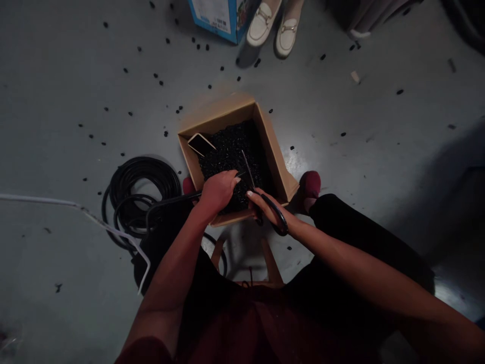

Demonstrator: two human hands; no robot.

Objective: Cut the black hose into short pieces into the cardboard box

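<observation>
My left hand is closed round a black hose, whose end reaches over the cardboard box. In my right hand is a pair of scissors with black handles; the blades point up and away over the box, just right of my left hand. Many small black pieces fill the box. A small dark panel with a light edge leans in its left back corner.
A coil of black hose lies left of the box. Small black pieces are scattered over the floor. Another person's white shoes and a blue carton are at the back. A bent pale rod crosses at left.
</observation>
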